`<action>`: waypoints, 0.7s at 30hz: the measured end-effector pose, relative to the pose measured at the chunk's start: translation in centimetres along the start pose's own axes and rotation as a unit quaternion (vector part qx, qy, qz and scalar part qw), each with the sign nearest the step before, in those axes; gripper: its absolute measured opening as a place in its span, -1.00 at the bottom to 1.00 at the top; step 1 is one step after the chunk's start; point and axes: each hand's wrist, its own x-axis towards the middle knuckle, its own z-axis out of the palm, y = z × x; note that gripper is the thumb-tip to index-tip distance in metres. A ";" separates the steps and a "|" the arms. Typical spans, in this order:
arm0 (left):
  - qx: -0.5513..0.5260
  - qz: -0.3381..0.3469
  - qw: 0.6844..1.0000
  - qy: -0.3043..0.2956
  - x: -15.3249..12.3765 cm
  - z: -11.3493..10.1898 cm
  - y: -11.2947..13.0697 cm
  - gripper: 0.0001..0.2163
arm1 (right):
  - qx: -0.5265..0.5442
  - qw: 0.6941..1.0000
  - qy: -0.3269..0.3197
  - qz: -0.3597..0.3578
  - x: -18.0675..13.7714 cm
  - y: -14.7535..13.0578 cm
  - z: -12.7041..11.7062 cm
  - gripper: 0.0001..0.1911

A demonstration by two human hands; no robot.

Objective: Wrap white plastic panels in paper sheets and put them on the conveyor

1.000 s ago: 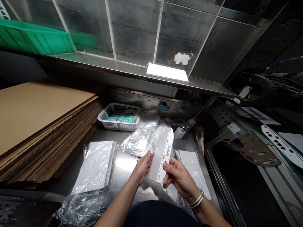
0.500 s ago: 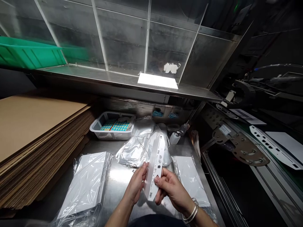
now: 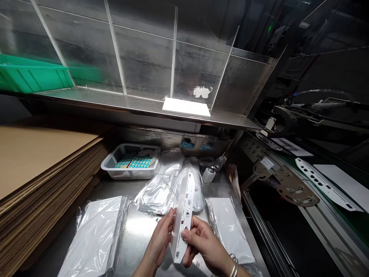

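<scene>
A long white panel with a row of cut-outs along one narrow face (image 3: 187,207) stands on edge between my two hands, over the metal table. My right hand (image 3: 201,240) grips its near right side, thumb on the slotted face and fingers curled behind. On the other side, my left hand (image 3: 162,234) lies along the panel's broad face, its fingers resting against it. Just beyond the panel's far end lies a pile of clear plastic bags (image 3: 161,188).
Bagged white panels lie at left (image 3: 93,234) and right (image 3: 229,227). Behind are a white basket (image 3: 129,175) with blue stickers and a small white bottle (image 3: 209,175). Cardboard sheets (image 3: 43,154) are stacked at left. A conveyor (image 3: 354,219) carrying similar slotted panels (image 3: 325,184) runs at right.
The camera view has shifted, so the scene sits lower and further left. The panel has turned slightly in my hands, which keep nearly the same hold.
</scene>
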 end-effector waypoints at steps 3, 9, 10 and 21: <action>-0.004 0.009 0.999 -0.037 -0.1 -0.1 -0.1 -0.46 | -0.004 1.000 -0.007 -0.002 0.2 0.2 -0.2 -0.66; 0.081 0.126 0.985 -0.090 -1.4 -0.8 -0.9 -0.26 | -0.011 1.000 -0.015 0.003 0.6 0.2 0.0 -0.67; 0.093 0.139 0.982 -0.089 -1.7 -0.9 -1.1 -0.16 | -0.013 1.000 -0.020 0.006 0.7 0.3 0.1 -0.67; -0.072 0.097 0.973 0.197 -8.6 -6.0 0.9 -0.26 | -0.611 0.776 0.041 -0.152 9.8 1.6 -0.8 -0.70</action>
